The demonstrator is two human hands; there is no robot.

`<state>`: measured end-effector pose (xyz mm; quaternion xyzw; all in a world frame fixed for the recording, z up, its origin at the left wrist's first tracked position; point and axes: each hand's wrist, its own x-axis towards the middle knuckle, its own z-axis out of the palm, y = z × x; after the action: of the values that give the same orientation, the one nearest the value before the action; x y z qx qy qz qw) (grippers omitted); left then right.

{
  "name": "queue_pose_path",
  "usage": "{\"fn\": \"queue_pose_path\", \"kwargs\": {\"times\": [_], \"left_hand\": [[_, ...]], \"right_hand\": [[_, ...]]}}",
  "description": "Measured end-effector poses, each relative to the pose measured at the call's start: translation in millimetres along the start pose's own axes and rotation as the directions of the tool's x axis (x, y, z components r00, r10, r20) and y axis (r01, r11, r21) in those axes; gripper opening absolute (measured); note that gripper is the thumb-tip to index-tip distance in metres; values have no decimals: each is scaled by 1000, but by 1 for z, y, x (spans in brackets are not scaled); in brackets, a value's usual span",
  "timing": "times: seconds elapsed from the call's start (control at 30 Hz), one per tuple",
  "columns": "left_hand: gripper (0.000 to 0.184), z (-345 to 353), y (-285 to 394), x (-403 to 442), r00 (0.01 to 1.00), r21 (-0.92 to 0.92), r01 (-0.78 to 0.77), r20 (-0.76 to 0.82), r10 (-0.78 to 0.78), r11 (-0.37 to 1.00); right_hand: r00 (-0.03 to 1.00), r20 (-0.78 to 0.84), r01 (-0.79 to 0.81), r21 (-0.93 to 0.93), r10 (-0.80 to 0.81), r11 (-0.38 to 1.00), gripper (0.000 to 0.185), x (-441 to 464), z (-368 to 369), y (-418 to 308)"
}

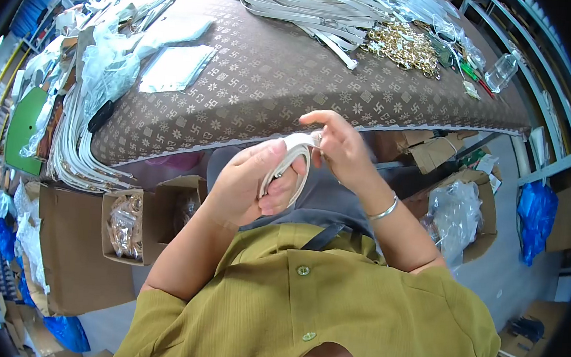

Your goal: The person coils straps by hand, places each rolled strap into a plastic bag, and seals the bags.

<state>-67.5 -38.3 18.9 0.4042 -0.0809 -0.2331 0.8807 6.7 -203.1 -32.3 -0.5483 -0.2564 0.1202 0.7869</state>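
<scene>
A white strap [300, 141], looped into a coil, is held in front of my body, just below the table's near edge. My left hand [255, 176] is wrapped round the coil, with the thumb on top and the fingertips through the loop. At the coil's upper right end, my right hand [341, 149] pinches the strap, its index finger stretched out to the left. A small metal piece shows inside the coil.
On the patterned table [260, 76] lie grey straps [306, 5], gold-coloured metal parts [403, 47], a bottle [502, 71] and white sheets [177, 68]. White straps [77, 142] hang at the left. Open boxes [85, 250] stand below on both sides.
</scene>
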Motion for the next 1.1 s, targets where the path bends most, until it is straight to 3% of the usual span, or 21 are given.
{"fn": "queue_pose_path", "kwargs": {"times": [0.03,0.07,0.17,0.3,0.33,0.4,0.43,0.47,0.53,0.57,0.6,0.67,0.7,0.77,0.8,0.83,0.87,0.9,0.97,1.07,1.1], "left_hand": [[39,-1,2,1,1000,1,-2,-1,2,1000],[38,-1,5,1,997,-100,-44,55,50,994],[38,0,17,3,975,-303,-123,140,172,945],[38,5,32,13,931,-244,-365,-66,360,898],[37,4,34,17,885,-164,-464,-115,450,871],[37,4,36,28,768,9,-624,-179,615,782],[37,1,33,34,770,8,-621,-181,612,784],[35,-7,26,41,708,350,-618,-141,692,704],[32,-22,11,51,624,864,-411,33,781,292],[32,-28,4,53,631,861,-412,33,775,298],[30,-34,-2,54,676,901,-407,188,712,149],[28,-40,-9,55,741,886,-435,453,496,-159],[28,-39,-7,51,742,883,-443,457,489,-153],[26,-31,9,34,874,905,-391,422,240,-165],[26,-29,14,28,916,915,-361,384,114,-178],[26,-29,17,26,917,917,-359,381,117,-176],[27,-30,20,24,937,937,-340,345,53,-80],[29,-31,22,23,950,950,-312,312,-17,14],[30,-25,28,21,954,955,-275,286,-92,109],[34,-4,40,14,970,833,23,116,-215,553],[34,-6,39,14,971,835,13,122,-207,550]], "right_hand": [[982,-111,148,-68,-155,987,13,-4,4,9],[982,-107,147,-66,-153,987,13,-11,4,16],[904,-73,273,-660,-421,700,21,-35,0,31],[929,-6,238,-756,-371,609,18,-56,0,39],[930,-5,239,-752,-368,614,18,-61,2,37],[995,-36,57,-600,-98,798,16,-70,9,23],[999,-29,-51,-515,43,856,16,-72,12,13],[998,-33,-57,-515,47,855,16,-71,16,0],[923,-54,-383,-215,381,898,17,-60,25,-35],[848,-24,-530,-54,529,846,18,-54,27,-49],[847,-35,-532,-49,531,846,18,-47,24,-60],[728,47,-685,11,684,729,18,-30,13,-79],[729,36,-685,18,684,729,18,-22,6,-86],[625,125,-733,-247,771,634,16,-7,-9,-97],[622,123,-735,-248,773,631,16,-2,-13,-103],[763,163,-469,-527,626,709,15,2,-16,-109],[848,264,-135,-732,460,668,15,7,-18,-113],[861,407,212,-832,304,512,15,13,-20,-114],[852,461,303,-821,249,484,15,30,-28,-111],[810,570,484,-782,136,392,16,47,-34,-105],[793,609,574,-751,7,328,17,47,-33,-97]]}}
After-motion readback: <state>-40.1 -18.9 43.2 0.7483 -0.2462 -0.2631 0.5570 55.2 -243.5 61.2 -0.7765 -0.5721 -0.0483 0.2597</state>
